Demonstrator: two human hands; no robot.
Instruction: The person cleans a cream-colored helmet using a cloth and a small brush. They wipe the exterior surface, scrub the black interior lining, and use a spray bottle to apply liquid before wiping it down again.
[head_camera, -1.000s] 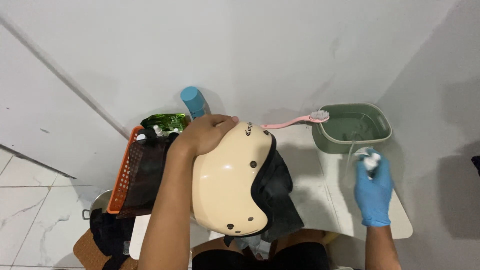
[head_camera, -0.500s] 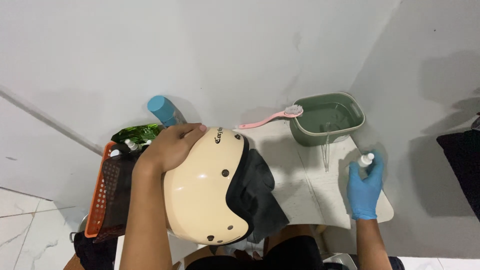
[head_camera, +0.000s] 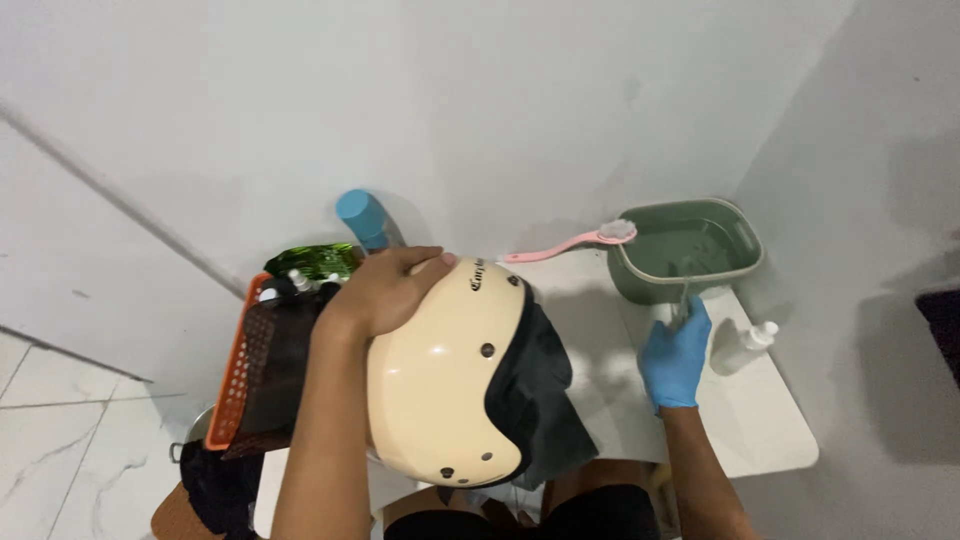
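Observation:
My bare left hand (head_camera: 385, 290) grips the top of a cream helmet (head_camera: 445, 385), holding it over my lap; its dark lining (head_camera: 540, 390) hangs out on the right. Over the white table (head_camera: 760, 430), my right hand (head_camera: 675, 355) in a blue glove has its fingers closed on a thin pale stick (head_camera: 684, 298) by the front rim of the green basin (head_camera: 690, 245). A small white bottle (head_camera: 745, 345) rests on the table just right of that hand, apart from it.
A pink long-handled brush (head_camera: 570, 243) lies from the table onto the basin's left rim. To the left, an orange basket (head_camera: 240, 375) holds dark items, a green packet (head_camera: 315, 262) and a blue-capped container (head_camera: 360, 215). White walls close behind and to the right.
My right hand has let go of the white bottle, which now rests on the table, and moved up-left to the stick at the basin. The left hand still holds the helmet.

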